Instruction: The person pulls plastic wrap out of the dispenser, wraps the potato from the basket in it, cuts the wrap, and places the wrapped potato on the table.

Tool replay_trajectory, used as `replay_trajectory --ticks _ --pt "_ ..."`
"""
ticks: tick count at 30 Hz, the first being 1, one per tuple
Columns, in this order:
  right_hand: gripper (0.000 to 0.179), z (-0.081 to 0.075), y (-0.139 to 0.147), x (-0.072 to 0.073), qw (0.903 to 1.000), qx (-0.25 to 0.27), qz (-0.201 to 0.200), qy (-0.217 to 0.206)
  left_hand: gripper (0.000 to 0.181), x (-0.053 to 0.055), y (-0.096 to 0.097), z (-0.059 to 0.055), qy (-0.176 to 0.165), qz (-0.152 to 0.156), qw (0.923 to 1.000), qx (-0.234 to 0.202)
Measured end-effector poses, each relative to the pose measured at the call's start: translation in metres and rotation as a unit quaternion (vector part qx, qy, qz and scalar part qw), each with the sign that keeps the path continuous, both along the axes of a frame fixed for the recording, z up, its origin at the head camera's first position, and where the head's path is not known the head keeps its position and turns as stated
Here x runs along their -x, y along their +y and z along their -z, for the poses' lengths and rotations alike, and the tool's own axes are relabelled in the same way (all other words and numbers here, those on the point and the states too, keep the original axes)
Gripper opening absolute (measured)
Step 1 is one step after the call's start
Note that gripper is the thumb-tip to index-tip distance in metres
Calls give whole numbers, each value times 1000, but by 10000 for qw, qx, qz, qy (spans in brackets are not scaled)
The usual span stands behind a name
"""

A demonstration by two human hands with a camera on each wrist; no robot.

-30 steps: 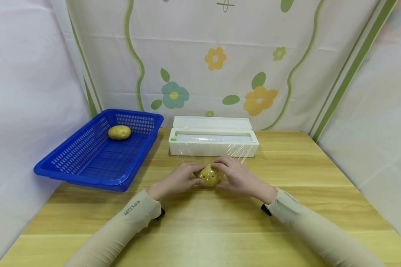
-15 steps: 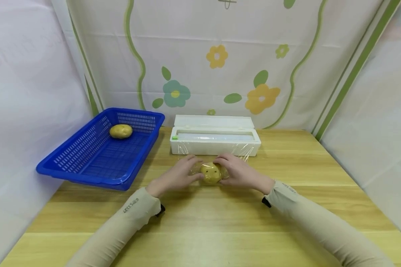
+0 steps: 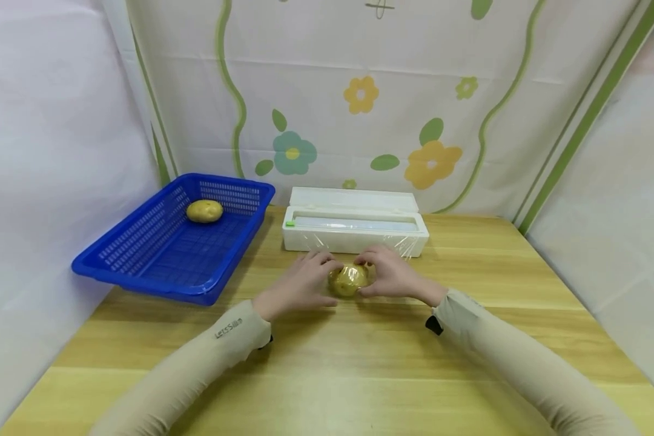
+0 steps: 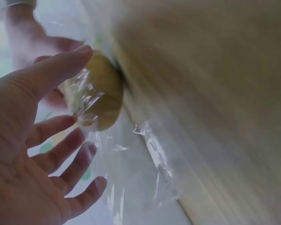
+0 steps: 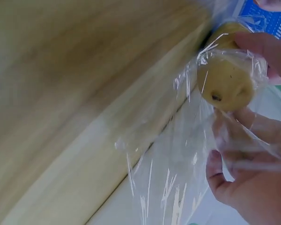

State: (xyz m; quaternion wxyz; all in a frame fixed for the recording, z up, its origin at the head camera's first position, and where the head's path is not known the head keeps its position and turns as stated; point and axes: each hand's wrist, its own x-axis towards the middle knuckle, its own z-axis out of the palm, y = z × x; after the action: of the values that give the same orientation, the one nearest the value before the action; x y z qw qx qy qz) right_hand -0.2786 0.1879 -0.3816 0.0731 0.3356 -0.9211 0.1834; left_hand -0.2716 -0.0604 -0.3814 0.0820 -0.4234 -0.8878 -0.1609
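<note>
A potato (image 3: pixel 351 280) under shiny cling film lies on the table between both hands. My right hand (image 3: pixel 395 275) holds its right end, thumb on the near side and fingers on the far side. My left hand (image 3: pixel 302 283) is at the left end; its fingertips are at the film and its thumb stands away from the potato. In the left wrist view the left fingers are spread and relaxed. Clear film (image 5: pixel 173 154) stretches from the potato toward the white cling film box (image 3: pixel 354 242), whose lid is up, with the roll (image 3: pixel 354 224) inside.
A blue plastic basket (image 3: pixel 218 284) stands at the left with another potato (image 3: pixel 204 211) in it. A green slider (image 3: pixel 290 223) sits at the box's left end. Patterned curtains (image 3: pixel 327 109) close off the back and sides of the wooden table (image 3: pixel 338 375).
The potato has rolled, its dark eyes no longer facing the head camera. My left thumb has come away from the potato. The head view has shifted slightly.
</note>
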Motion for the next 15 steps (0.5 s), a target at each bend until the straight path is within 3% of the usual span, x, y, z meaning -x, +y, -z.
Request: replay_trajectory --ticks 8,15 --pt "52 -1 5 12 9925 455 -113 -1129 77 14 12 7 -240 -302 9992 54" --pt "51 -2 7 17 9901 605 -96 -1266 68 29 18 9 -211 -574 9981 -48"
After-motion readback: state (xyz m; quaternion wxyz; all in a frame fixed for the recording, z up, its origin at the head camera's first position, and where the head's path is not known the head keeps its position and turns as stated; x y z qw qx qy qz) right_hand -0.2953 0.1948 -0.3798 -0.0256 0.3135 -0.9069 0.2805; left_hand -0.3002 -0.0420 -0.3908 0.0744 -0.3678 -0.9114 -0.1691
